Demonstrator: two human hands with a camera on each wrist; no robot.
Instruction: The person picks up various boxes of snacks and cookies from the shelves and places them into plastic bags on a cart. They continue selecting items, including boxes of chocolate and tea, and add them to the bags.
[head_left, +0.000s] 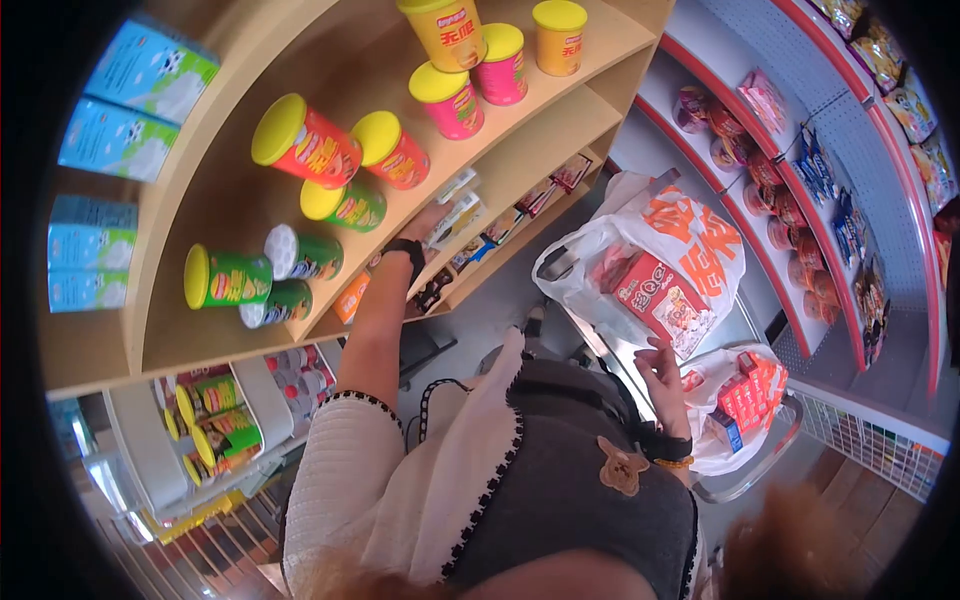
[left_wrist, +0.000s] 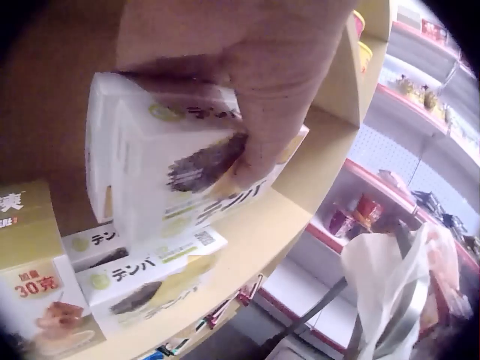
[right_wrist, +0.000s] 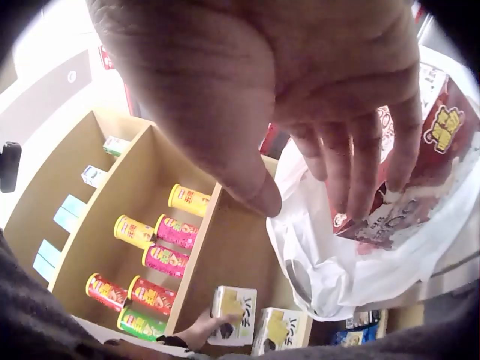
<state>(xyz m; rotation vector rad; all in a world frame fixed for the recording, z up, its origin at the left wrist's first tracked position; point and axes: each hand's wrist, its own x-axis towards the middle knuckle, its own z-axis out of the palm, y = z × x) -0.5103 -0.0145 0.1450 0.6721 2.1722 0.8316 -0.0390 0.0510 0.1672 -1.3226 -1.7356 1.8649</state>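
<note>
My left hand (head_left: 428,222) reaches into the middle level of the wooden shelf. In the left wrist view its thumb and fingers grip white boxes (left_wrist: 150,176) printed with dark seaweed and green marks, two of them side by side. Below these, more of the same white boxes (left_wrist: 154,281) lie on the shelf board. My right hand (head_left: 660,378) hovers beside a white plastic bag (head_left: 590,240), fingers loosely extended and holding nothing. Inside that bag stands a red and white snack box (head_left: 660,300), partly behind the fingers in the right wrist view.
Chip canisters (head_left: 310,145) with yellow lids stand on the upper shelf board. Blue milk cartons (head_left: 120,140) sit at far left. A second bag (head_left: 750,395) with red boxes lies on the metal cart (head_left: 730,490). Red-edged racks (head_left: 800,200) hold cup noodles at the right.
</note>
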